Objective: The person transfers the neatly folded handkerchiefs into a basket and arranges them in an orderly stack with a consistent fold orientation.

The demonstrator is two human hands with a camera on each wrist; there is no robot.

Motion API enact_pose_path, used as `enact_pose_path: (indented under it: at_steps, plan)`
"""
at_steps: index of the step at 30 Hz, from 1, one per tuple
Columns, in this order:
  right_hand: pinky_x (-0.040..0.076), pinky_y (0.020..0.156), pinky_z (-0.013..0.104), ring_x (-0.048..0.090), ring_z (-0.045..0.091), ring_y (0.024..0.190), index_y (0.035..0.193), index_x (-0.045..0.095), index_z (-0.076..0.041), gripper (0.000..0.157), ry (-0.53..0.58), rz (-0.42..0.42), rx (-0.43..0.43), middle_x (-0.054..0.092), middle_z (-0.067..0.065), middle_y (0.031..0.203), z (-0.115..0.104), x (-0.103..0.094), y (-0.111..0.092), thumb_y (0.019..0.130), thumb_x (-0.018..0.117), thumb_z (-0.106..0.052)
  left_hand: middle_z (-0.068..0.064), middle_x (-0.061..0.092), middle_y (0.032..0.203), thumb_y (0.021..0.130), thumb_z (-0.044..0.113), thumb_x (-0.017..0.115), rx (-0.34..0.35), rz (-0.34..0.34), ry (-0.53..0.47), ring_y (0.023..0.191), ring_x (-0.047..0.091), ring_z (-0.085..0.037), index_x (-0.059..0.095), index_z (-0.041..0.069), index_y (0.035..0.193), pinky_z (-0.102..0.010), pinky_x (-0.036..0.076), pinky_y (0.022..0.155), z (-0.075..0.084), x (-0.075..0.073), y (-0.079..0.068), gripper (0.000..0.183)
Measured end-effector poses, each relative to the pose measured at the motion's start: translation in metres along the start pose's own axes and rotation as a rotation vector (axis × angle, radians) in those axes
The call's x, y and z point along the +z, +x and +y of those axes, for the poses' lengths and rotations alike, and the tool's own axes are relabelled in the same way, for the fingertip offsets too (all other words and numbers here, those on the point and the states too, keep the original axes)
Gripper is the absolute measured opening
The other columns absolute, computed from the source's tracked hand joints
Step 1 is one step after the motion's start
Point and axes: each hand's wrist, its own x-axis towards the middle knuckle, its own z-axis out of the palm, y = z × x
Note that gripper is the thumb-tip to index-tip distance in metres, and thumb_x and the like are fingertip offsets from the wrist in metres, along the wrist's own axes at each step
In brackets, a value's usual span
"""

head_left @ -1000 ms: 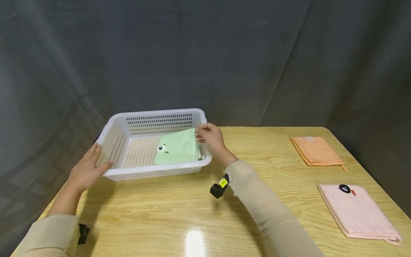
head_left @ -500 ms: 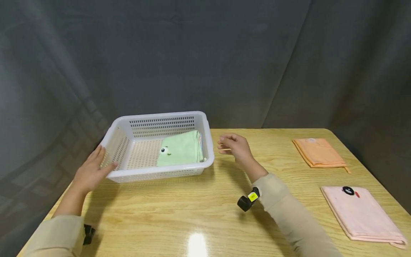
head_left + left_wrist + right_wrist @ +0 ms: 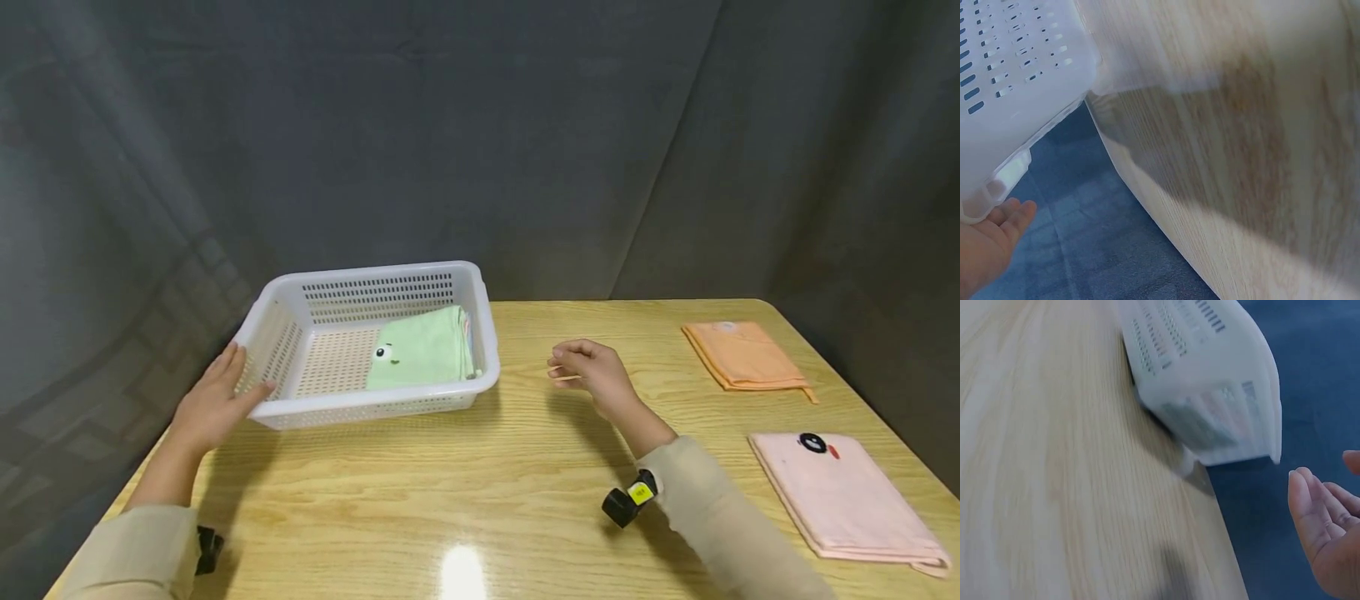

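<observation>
A white perforated plastic basket (image 3: 375, 398) stands at the left of the table. Inside its right end lies a folded pale green towel (image 3: 420, 350) with an eye design, over other folded cloth edges. My left hand (image 3: 206, 400) holds the basket's left rim, thumb over the front corner and fingers along the outside; the left wrist view shows fingertips (image 3: 1019, 219) beside the rim. To the right of the basket, my right hand (image 3: 596, 375) hovers above the table with loosely bent fingers and nothing in them; thumb and fingers are apart in the right wrist view.
A folded orange towel (image 3: 746, 358) lies at the back right of the wooden table (image 3: 360, 508). Nearer, a folded pink towel (image 3: 847, 500) with a black round eye lies close to the right edge. A dark grey curtain (image 3: 480, 142) hangs behind.
My right hand has let go of the green towel and moved out of the basket to the right. The left hand stays at the basket's rim.
</observation>
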Motion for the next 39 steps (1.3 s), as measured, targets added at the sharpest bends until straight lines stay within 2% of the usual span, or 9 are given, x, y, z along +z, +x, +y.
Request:
enact_pose_path:
  at_steps: [8,15,20,23,24,27,29,33,39]
  plan:
    - [0.050,0.065,0.030,0.060,0.014,0.073,0.107,0.049,0.010,0.039,-0.025,0.004,-0.050,0.059,0.006,0.086,0.001,-0.029,-0.014,0.084,0.056,-0.021,-0.026,0.000,0.139,0.089,0.039,0.038,-0.002,0.000,0.002,0.124,0.004,-0.044,0.005,-0.011,0.133,-0.064,0.015,0.085,0.000,0.000,0.000,0.074]
    - [0.049,0.069,0.033,0.060,0.013,0.075,0.109,0.046,0.010,0.041,-0.118,0.004,-0.013,0.060,0.005,0.087,-0.004,-0.048,-0.026,0.086,0.054,-0.023,-0.024,-0.001,0.140,0.089,0.040,0.037,-0.016,-0.004,-0.002,0.123,0.004,-0.045,0.004,-0.009,0.134,-0.065,0.015,0.084,0.001,-0.003,0.000,0.074]
    - [0.049,0.068,0.032,0.060,0.018,0.076,0.109,0.047,0.011,0.041,-0.149,-0.029,-0.021,0.059,0.010,0.089,0.009,-0.067,-0.033,0.087,0.051,-0.024,-0.025,0.000,0.140,0.089,0.040,0.038,-0.014,-0.003,-0.010,0.123,0.006,-0.046,0.005,-0.009,0.134,-0.065,0.016,0.084,0.002,-0.002,-0.001,0.074]
    - [0.049,0.067,0.032,0.060,0.020,0.078,0.111,0.047,0.011,0.044,-0.153,-0.036,-0.018,0.059,0.011,0.091,0.026,-0.082,-0.032,0.087,0.051,-0.026,-0.026,0.000,0.139,0.089,0.040,0.038,-0.008,0.001,-0.009,0.123,0.005,-0.046,0.006,-0.010,0.133,-0.065,0.016,0.084,0.001,-0.002,-0.001,0.074]
    - [0.049,0.068,0.032,0.060,0.020,0.078,0.112,0.045,0.012,0.048,-0.182,-0.014,0.011,0.059,0.010,0.090,0.022,-0.082,-0.036,0.087,0.051,-0.028,-0.026,0.000,0.139,0.089,0.040,0.037,-0.007,0.002,-0.009,0.123,0.004,-0.045,0.005,-0.010,0.133,-0.065,0.016,0.084,0.001,-0.002,0.000,0.074]
    - [0.050,0.067,0.031,0.060,0.018,0.076,0.111,0.046,0.011,0.046,-0.191,-0.011,0.013,0.060,0.006,0.087,0.019,-0.086,-0.043,0.087,0.051,-0.027,-0.025,0.000,0.139,0.089,0.040,0.037,-0.009,0.002,-0.006,0.123,0.003,-0.045,0.005,-0.009,0.133,-0.065,0.015,0.085,0.000,-0.002,-0.001,0.074]
    - [0.049,0.068,0.031,0.060,0.018,0.076,0.111,0.045,0.013,0.047,-0.227,-0.001,0.030,0.059,0.007,0.088,0.006,-0.085,-0.054,0.087,0.051,-0.027,-0.025,-0.001,0.140,0.089,0.040,0.037,-0.015,-0.003,-0.010,0.123,0.003,-0.045,0.004,-0.009,0.134,-0.065,0.015,0.085,0.000,-0.001,-0.001,0.074]
    - [0.050,0.067,0.032,0.060,0.018,0.079,0.112,0.046,0.010,0.047,-0.242,-0.014,0.016,0.060,0.008,0.091,0.032,-0.114,-0.053,0.087,0.050,-0.029,-0.024,-0.001,0.140,0.089,0.039,0.038,-0.016,-0.014,-0.010,0.123,0.003,-0.046,0.004,-0.008,0.134,-0.065,0.015,0.085,0.001,-0.001,0.000,0.074]
    - [0.049,0.066,0.034,0.059,0.022,0.083,0.114,0.048,0.006,0.043,-0.187,-0.002,-0.015,0.061,0.009,0.096,0.078,-0.161,-0.042,0.087,0.051,-0.027,-0.024,-0.002,0.140,0.089,0.038,0.038,-0.016,-0.014,-0.020,0.123,0.002,-0.045,0.004,-0.009,0.134,-0.065,0.014,0.085,0.001,-0.001,0.000,0.073]
